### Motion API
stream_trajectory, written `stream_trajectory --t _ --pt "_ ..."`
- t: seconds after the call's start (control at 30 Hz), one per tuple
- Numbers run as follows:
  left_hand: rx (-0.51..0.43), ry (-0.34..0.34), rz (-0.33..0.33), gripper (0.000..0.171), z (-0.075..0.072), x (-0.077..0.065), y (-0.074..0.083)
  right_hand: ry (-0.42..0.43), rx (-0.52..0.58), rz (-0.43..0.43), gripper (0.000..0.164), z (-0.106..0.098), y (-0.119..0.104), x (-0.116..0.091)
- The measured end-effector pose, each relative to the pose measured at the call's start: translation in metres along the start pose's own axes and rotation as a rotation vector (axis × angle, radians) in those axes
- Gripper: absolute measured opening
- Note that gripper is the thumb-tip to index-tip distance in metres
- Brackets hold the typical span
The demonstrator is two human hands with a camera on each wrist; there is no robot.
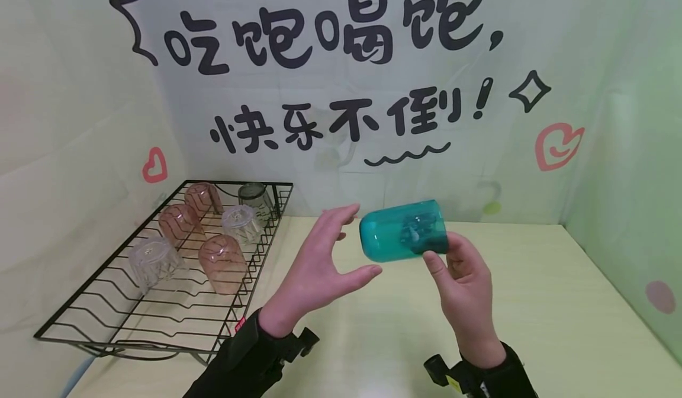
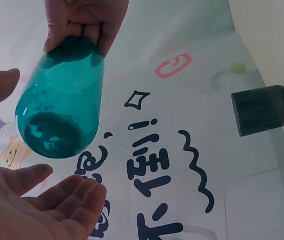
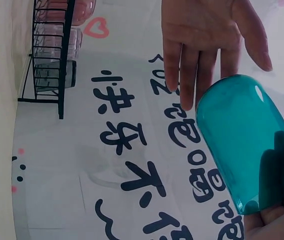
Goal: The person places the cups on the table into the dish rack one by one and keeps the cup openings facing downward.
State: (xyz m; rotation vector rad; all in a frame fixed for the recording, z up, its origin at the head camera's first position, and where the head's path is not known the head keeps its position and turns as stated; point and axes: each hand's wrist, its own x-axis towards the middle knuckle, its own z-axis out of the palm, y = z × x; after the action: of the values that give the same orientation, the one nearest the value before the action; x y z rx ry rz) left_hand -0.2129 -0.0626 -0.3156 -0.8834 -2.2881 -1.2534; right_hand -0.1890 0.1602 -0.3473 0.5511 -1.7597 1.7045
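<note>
A translucent teal cup [image 1: 396, 232] lies sideways in the air above the table, its rounded base to the left. My right hand [image 1: 466, 291] pinches it near the rim, thumb in front and fingers behind, as the right wrist view also shows with the cup [image 3: 247, 140] there. Just left of the base, my left hand [image 1: 319, 259] is spread with thumb and fingers apart, holding nothing. In the left wrist view a dark cup [image 2: 264, 109] stands upright on the table by the back wall; in the head view the teal cup is in front of it.
On the left a black wire rack [image 1: 144, 321] carries several upturned glasses, among them a pink glass [image 1: 222, 263], a clear glass [image 1: 154, 262] and a grey glass [image 1: 256, 199]. Printed cloth [image 1: 341, 179] walls in the pale table [image 1: 533, 303] at the back and sides.
</note>
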Motion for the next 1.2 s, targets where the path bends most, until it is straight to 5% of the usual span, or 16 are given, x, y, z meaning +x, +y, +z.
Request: stream_trajectory --t 0.7,1.2 --pt "-0.118 0.007 -0.059 0.085 0.015 0.004 0.002 0.010 0.004 0.088 0.025 0.006 -0.008 -0.004" --pt "-0.351 0.005 -0.107 0.080 0.019 0.002 0.005 0.012 0.008 0.140 0.025 0.008 -0.011 -0.005"
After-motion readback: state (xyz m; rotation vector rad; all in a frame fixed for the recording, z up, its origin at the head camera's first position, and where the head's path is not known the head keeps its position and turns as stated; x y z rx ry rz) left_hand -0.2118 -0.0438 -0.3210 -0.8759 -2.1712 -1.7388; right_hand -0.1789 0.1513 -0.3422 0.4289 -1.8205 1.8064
